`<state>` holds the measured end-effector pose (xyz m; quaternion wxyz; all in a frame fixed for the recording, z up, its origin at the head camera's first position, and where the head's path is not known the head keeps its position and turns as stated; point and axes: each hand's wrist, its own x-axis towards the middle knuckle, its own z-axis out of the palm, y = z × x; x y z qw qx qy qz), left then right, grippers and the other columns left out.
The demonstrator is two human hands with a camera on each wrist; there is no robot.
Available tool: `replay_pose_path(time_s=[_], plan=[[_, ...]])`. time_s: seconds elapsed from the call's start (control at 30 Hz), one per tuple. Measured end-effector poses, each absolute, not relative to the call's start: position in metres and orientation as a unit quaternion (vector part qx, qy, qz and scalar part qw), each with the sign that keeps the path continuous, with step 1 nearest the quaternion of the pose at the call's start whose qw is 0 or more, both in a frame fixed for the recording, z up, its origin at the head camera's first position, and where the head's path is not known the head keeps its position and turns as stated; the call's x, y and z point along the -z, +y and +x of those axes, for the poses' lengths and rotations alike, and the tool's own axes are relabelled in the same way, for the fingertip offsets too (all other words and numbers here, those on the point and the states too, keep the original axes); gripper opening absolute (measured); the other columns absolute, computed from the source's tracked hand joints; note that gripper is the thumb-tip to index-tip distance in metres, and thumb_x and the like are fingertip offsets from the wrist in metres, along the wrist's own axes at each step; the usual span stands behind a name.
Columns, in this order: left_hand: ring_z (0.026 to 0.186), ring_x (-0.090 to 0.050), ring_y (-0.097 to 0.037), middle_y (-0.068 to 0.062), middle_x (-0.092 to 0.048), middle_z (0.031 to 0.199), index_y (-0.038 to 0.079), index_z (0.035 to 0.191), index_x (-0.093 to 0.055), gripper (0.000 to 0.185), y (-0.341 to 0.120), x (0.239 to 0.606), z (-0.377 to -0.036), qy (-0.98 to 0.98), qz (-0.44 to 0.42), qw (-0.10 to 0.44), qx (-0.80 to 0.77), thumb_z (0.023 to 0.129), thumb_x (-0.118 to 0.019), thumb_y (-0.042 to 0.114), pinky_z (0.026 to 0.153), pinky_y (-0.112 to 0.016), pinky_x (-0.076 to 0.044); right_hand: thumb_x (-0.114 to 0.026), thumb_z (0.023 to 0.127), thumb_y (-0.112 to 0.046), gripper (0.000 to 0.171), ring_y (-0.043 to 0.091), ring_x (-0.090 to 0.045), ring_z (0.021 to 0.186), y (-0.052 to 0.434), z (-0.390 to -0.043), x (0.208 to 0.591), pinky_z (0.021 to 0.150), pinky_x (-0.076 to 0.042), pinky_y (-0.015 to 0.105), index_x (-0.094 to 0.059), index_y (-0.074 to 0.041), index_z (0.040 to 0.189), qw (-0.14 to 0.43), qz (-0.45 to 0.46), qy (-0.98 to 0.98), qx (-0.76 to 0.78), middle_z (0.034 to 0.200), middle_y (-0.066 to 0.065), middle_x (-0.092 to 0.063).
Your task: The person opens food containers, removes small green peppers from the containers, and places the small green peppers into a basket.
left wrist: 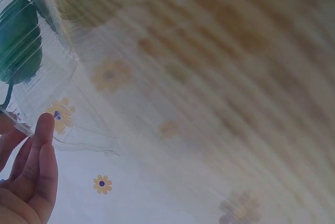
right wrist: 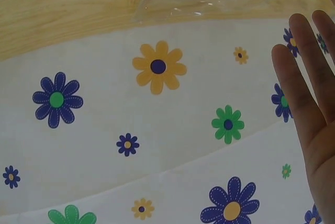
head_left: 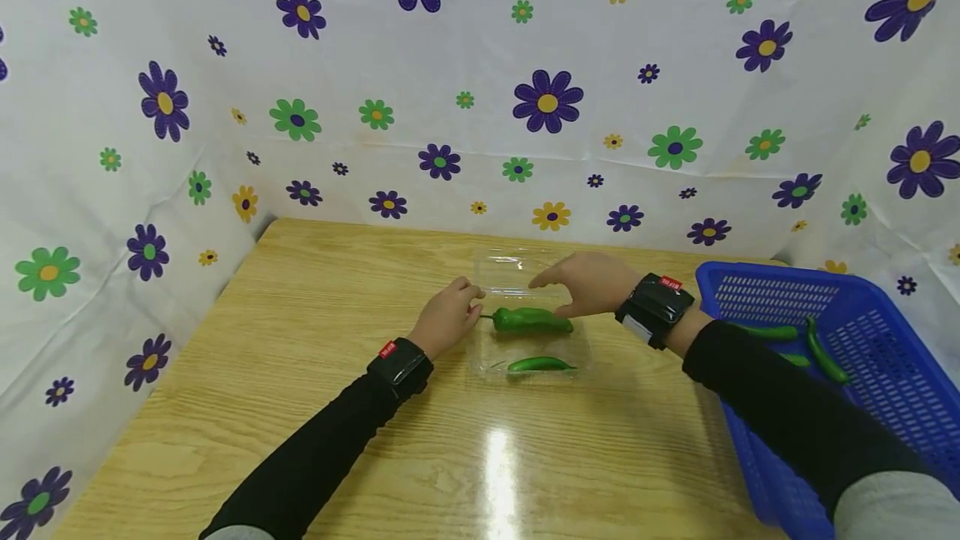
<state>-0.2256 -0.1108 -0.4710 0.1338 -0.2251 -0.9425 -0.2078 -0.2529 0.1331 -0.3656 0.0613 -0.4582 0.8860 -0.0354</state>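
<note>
A clear plastic clamshell box (head_left: pixel 491 348) stands on the table with its lid (head_left: pixel 504 273) tipped back toward the wall. A large green pepper (head_left: pixel 528 320) lies across it, stem to the left, and a slimmer green chili (head_left: pixel 540 364) lies nearer the front. My left hand (head_left: pixel 444 319) pinches the box's left edge beside the stem; in the left wrist view, fingers (left wrist: pixel 45 124) and thumb sit on either side of the clear rim. The right hand (head_left: pixel 592 280) hovers over the right side with fingers spread, thumb near the pepper's tip. Its fingers (right wrist: pixel 298 82) look straight in the right wrist view.
At the right, a blue plastic basket (head_left: pixel 892 315) holds several green chilies (head_left: pixel 825 352), and my right forearm passes over its near side. The wooden table (head_left: pixel 337 315) ends at a white flowered cloth (head_left: pixel 450 48) hung behind it and at the sides.
</note>
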Motion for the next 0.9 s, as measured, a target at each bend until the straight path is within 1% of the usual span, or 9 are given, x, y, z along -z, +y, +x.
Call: replay_pose_path(time_s=[0.2,0.4,0.47,0.57,0.67,0.73,0.9], plan=[[0.07,-0.058,-0.014,-0.009,-0.057,0.09,0.003,0.106,-0.067,0.018,-0.111,0.472,-0.226,-0.944,-0.224,0.131,0.203,0.09,-0.061,0.009,0.061,-0.024,-0.049,-0.077,0.077,-0.02,0.042,0.021,-0.068,0.096,0.118,-0.256,0.386,0.083,-0.055,0.036,-0.067,-0.011,0.117,0.058,-0.497,0.865,0.045,0.108,0.006,-0.071],[0.069,-0.057,-0.012,-0.008,-0.057,0.089,0.003,0.105,-0.068,0.019,-0.11,0.474,-0.226,-0.942,-0.225,0.138,0.206,0.09,-0.061,0.01,0.059,-0.023,-0.048,-0.077,0.077,-0.017,0.034,0.018,-0.069,0.089,0.11,-0.251,0.403,0.079,-0.055,0.031,-0.07,-0.008,0.11,0.096,-0.521,0.846,0.061,0.1,0.005,-0.072],[0.07,-0.058,-0.013,-0.008,-0.058,0.09,0.003,0.105,-0.068,0.018,-0.109,0.474,-0.227,-0.943,-0.225,0.139,0.204,0.09,-0.062,0.01,0.06,-0.023,-0.049,-0.077,0.078,-0.018,0.031,0.017,-0.068,0.086,0.108,-0.248,0.407,0.077,-0.055,0.03,-0.071,-0.007,0.106,0.107,-0.524,0.842,0.064,0.097,0.006,-0.072],[0.071,-0.06,-0.013,-0.008,-0.058,0.091,0.004,0.105,-0.068,0.018,-0.11,0.475,-0.227,-0.945,-0.22,0.135,0.201,0.09,-0.062,0.01,0.06,-0.024,-0.05,-0.076,0.078,-0.021,0.026,0.014,-0.067,0.082,0.106,-0.246,0.415,0.074,-0.054,0.027,-0.072,-0.008,0.101,0.113,-0.532,0.837,0.063,0.091,0.004,-0.072],[0.072,-0.06,-0.014,-0.008,-0.059,0.091,0.003,0.105,-0.068,0.018,-0.11,0.474,-0.226,-0.946,-0.217,0.132,0.202,0.09,-0.062,0.011,0.061,-0.024,-0.051,-0.077,0.077,-0.023,0.025,0.01,-0.063,0.071,0.104,-0.244,0.423,0.066,-0.052,0.025,-0.073,-0.01,0.098,0.12,-0.532,0.836,0.056,0.086,0.001,-0.072],[0.071,-0.06,-0.014,-0.009,-0.059,0.091,0.003,0.105,-0.068,0.018,-0.11,0.474,-0.226,-0.946,-0.218,0.132,0.201,0.09,-0.062,0.01,0.061,-0.024,-0.051,-0.078,0.076,-0.023,0.026,0.008,-0.061,0.069,0.103,-0.243,0.429,0.064,-0.05,0.024,-0.073,-0.011,0.099,0.125,-0.528,0.839,0.048,0.085,-0.001,-0.071],[0.071,-0.059,-0.013,-0.008,-0.059,0.091,0.004,0.105,-0.068,0.018,-0.109,0.474,-0.226,-0.947,-0.216,0.133,0.196,0.09,-0.061,0.011,0.061,-0.024,-0.05,-0.079,0.075,-0.023,0.026,0.007,-0.063,0.075,0.102,-0.242,0.445,0.067,-0.051,0.023,-0.072,-0.015,0.099,0.127,-0.528,0.84,0.019,0.087,-0.004,-0.07]])
